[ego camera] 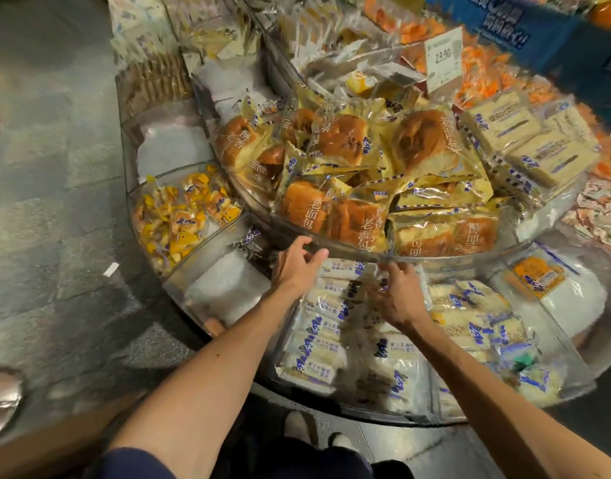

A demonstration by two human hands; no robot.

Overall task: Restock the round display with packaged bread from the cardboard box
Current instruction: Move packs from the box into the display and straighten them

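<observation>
Packaged bread [345,216], glossy crinkled film, fills the clear curved round display [435,259] at 12 o'clock. Your left hand [297,267] spreads wide at its rim; your right hand [399,292] is blurred, grip indeterminate.

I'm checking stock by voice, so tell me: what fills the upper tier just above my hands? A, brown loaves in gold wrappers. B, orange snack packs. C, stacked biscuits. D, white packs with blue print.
A: the upper tier is piled behind its clear rim with brown loaves in gold wrappers, while the white packs with blue print lie in the lower tier.
</observation>
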